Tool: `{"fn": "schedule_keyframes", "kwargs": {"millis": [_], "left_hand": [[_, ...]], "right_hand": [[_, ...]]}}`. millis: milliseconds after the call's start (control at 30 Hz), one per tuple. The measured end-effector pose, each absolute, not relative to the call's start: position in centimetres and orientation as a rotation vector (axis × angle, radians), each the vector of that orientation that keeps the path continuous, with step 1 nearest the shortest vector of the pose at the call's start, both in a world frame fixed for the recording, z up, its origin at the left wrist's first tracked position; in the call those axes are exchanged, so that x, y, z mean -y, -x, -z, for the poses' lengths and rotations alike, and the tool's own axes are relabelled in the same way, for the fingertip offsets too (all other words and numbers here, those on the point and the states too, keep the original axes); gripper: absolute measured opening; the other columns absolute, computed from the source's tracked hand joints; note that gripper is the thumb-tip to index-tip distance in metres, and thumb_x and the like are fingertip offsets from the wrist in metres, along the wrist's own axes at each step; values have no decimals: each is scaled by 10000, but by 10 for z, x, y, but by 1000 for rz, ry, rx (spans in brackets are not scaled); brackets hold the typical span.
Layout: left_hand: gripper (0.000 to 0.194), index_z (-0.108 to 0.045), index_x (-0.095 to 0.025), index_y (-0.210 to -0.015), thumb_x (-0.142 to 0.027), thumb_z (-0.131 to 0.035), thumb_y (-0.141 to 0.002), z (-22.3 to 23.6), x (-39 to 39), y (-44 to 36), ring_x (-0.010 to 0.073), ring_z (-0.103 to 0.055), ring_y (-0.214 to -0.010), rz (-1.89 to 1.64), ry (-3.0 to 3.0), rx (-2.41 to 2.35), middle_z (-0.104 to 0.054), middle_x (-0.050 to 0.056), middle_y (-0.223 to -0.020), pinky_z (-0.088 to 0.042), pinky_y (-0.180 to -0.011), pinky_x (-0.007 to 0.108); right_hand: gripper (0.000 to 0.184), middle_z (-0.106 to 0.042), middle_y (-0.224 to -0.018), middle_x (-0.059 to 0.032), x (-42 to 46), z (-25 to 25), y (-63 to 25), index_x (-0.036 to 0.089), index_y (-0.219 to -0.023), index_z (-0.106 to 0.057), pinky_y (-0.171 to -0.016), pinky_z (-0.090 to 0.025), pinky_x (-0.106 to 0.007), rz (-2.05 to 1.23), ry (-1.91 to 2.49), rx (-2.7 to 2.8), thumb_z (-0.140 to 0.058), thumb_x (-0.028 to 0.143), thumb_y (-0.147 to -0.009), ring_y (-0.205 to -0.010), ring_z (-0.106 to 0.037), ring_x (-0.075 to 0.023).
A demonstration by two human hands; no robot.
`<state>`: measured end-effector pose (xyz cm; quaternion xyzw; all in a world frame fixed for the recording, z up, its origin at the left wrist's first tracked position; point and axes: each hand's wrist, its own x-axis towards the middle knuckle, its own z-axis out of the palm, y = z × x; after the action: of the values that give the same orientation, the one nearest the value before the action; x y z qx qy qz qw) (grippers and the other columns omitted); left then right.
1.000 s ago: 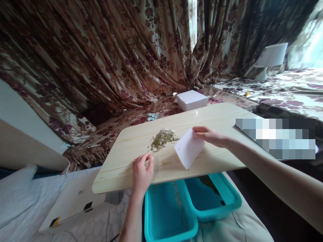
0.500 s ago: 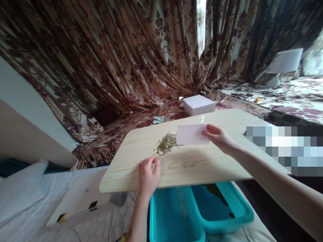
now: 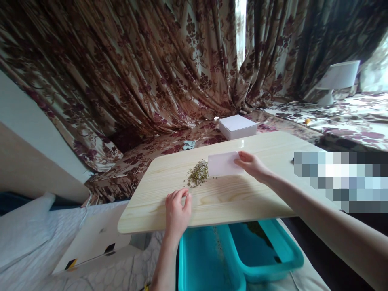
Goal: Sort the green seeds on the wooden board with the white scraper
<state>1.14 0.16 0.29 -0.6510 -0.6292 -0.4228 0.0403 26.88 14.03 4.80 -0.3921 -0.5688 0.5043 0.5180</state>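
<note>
In the head view my right hand [image 3: 247, 163] grips the right end of a thin, pale rectangular card [image 3: 224, 164] between thumb and fingers. The card's left edge is against the right side of a pile of small green and whitish grains [image 3: 197, 173], hiding part of it. This pile lies on a light wood-patterned tabletop [image 3: 224, 198]. My left hand [image 3: 178, 208] rests on the table near its front edge, just below the pile. Its fingers are loosely bent, with the thumb apart from them, and nothing shows in it.
Below the table's front edge are two turquoise tubs [image 3: 209, 258], the right one holding dark contents. A white box [image 3: 238, 126] stands behind the table, near a folded light-blue cloth [image 3: 189, 144]. A large flat carton [image 3: 93, 242] lies on the bed at left.
My right hand has moved the card slightly left and down, pushing in on the pile's right side. My left hand stays in place on the table.
</note>
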Motion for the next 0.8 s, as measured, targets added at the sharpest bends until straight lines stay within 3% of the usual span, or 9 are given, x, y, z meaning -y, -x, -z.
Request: {"fn": "schedule_keyframes", "kwargs": {"millis": [333, 800], "left_hand": [[202, -627, -195, -938, -302, -469, -872, -3, -1, -11, 216, -604, -886, 1292, 1997, 1917, -676, 60, -916, -423, -878, 400], [216, -630, -195, -944, -316, -468, -868, -1, -2, -10, 222, -606, -884, 1300, 1997, 1914, -678, 69, -918, -428, -879, 405]], "right_hand": [[94, -659, -702, -2, -158, -50, -272, 173, -711, -616, -607, -434, -244, -1281, 1019, 1499, -630, 201, -622, -678, -578, -146], [182, -662, -762, -35, -131, -70, -302, 151, -752, -637, -597, -409, -256, -1627, 1080, 1788, -675, 278, -627, -714, -583, -172]]}}
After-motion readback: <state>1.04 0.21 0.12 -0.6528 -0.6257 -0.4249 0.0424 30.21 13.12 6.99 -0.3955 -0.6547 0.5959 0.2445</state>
